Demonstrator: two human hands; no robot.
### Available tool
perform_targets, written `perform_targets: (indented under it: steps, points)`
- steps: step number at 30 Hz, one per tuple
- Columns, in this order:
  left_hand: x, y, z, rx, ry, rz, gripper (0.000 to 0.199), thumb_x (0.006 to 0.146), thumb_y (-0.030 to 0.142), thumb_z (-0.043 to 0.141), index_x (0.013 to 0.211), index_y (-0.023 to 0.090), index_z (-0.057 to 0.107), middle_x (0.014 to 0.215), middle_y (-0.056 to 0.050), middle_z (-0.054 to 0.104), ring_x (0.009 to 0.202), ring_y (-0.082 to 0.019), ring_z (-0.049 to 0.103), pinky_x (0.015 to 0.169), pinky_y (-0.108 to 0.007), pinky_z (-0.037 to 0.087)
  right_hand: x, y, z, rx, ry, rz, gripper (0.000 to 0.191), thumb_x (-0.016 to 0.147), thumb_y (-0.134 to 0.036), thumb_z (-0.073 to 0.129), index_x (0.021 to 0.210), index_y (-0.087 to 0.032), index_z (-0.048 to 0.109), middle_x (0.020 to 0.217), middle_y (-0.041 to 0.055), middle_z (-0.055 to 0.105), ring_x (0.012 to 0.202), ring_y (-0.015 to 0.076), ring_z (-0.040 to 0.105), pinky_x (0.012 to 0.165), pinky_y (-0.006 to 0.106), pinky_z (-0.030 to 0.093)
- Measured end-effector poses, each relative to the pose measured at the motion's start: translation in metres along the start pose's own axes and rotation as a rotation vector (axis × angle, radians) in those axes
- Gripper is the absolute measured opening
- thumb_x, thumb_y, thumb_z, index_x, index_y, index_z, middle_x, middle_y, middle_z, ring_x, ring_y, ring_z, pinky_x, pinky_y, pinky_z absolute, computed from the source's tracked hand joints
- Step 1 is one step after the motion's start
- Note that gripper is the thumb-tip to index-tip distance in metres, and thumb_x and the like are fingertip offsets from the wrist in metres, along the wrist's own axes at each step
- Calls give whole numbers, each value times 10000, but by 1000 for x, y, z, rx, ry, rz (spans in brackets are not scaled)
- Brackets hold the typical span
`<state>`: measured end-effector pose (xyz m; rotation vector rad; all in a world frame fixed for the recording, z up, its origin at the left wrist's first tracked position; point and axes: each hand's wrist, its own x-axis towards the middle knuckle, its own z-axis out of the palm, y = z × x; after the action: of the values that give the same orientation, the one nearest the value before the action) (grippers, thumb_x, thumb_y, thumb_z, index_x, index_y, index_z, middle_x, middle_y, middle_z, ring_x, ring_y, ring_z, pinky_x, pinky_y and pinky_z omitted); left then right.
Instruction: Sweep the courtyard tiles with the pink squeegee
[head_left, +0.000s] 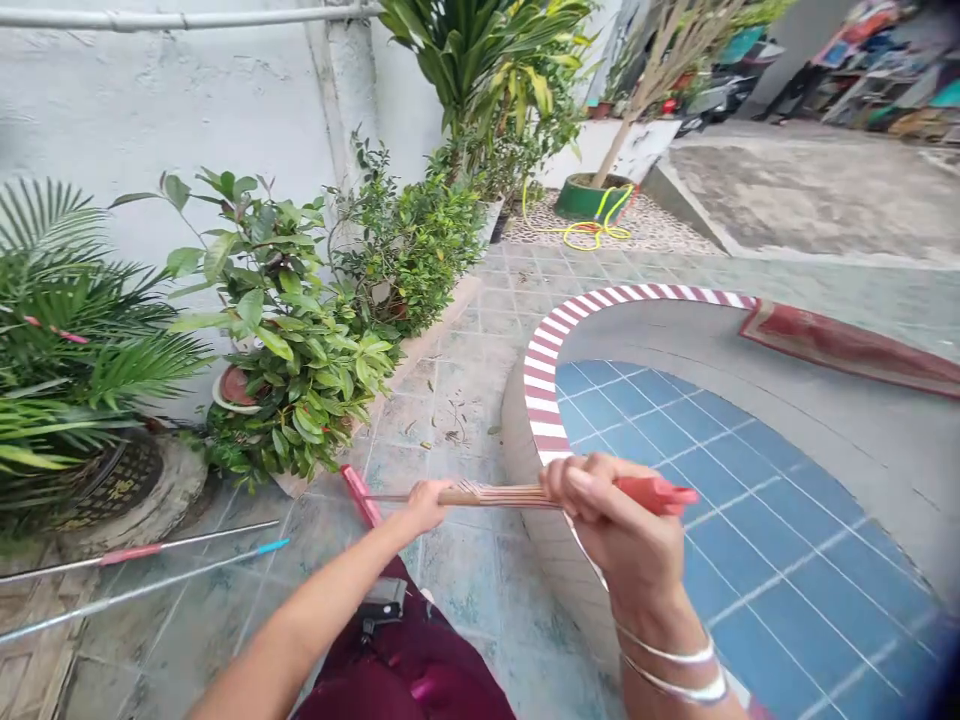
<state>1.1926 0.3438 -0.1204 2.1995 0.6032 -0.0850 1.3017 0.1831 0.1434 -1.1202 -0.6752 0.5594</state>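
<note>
Both my hands grip one long stick, a broom handle (495, 494) with striped wrapping and a red end cap (664, 493). My left hand (427, 503) is closed around the handle further down, toward the left. My right hand (611, 525), with silver bangles on the wrist, is closed around the upper end just below the red cap. The handle lies almost level across my view. A pink-red part (358, 494) shows beyond my left hand near the floor; the broom head itself is hidden.
Potted plants (300, 330) line the white wall on the left. Two thin rods (150, 565) lie on the tiled floor. A round blue-tiled basin (750, 520) with a red-and-white striped rim (544, 360) lies to the right. A yellow hose (592, 230) lies beyond.
</note>
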Motion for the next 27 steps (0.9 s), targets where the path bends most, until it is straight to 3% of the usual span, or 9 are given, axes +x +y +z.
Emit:
perform_targets:
  steps: [3, 6, 9, 11, 15, 21, 24, 27]
  points:
    - [-8, -33, 1, 37, -22, -117, 235, 770, 53, 558, 847, 166, 749, 764, -43, 713, 810, -209, 694, 692, -253, 426, 28, 53, -7, 107, 154, 120, 460, 694, -269, 759, 433, -221, 383, 406, -73, 333, 421, 104, 384, 528, 316, 371]
    - [0, -71, -4, 67, -57, -231, 177, 789, 87, 589, 807, 160, 749, 723, -45, 690, 782, -227, 699, 650, -263, 417, 58, 119, 0, 224, 280, 243, 428, 603, -214, 755, 414, -212, 372, 397, -77, 341, 413, 92, 369, 532, 307, 353]
    - [37, -102, -22, 82, -74, -301, 169, 799, 108, 606, 831, 161, 763, 734, -50, 696, 807, -251, 710, 665, -283, 446, 97, 166, 11, 290, 334, 309, 392, 557, -184, 751, 402, -204, 391, 390, -76, 359, 419, 91, 372, 546, 306, 342]
    - [77, -113, -42, 81, -77, -324, 161, 783, 100, 621, 823, 160, 765, 737, -55, 706, 840, -269, 716, 716, -307, 477, 130, 180, 17, 271, 340, 305, 383, 544, -177, 754, 396, -200, 401, 395, -75, 364, 431, 89, 370, 547, 302, 327]
    - [176, -109, -92, 24, -44, -282, 165, 752, 117, 677, 860, 184, 782, 828, -71, 755, 960, -310, 718, 862, -378, 514, 207, 168, 28, 165, 253, 190, 359, 594, -162, 743, 419, -204, 432, 440, -68, 378, 473, 98, 381, 550, 303, 308]
    - [316, -71, -159, -115, 150, -109, 365, 785, 124, 647, 1128, 180, 758, 1134, -99, 761, 1133, -272, 676, 1016, -366, 500, 306, 142, 55, -135, -118, -130, 381, 794, -108, 710, 539, -204, 444, 527, -53, 420, 532, 113, 400, 580, 322, 357]
    - [361, -51, -181, -170, 183, -6, 314, 826, 169, 624, 1115, 166, 749, 1145, -84, 763, 1104, -233, 681, 1027, -343, 502, 328, 133, 72, -265, -271, -219, 394, 869, -95, 665, 579, -203, 422, 550, -51, 402, 536, 107, 391, 562, 316, 355]
    - [377, -25, -191, -198, 143, 100, 272, 828, 159, 616, 1061, 182, 755, 1100, -69, 771, 1089, -224, 679, 1011, -332, 505, 333, 105, 72, -300, -185, -269, 371, 854, -108, 700, 577, -203, 472, 536, -42, 424, 518, 116, 406, 559, 341, 384]
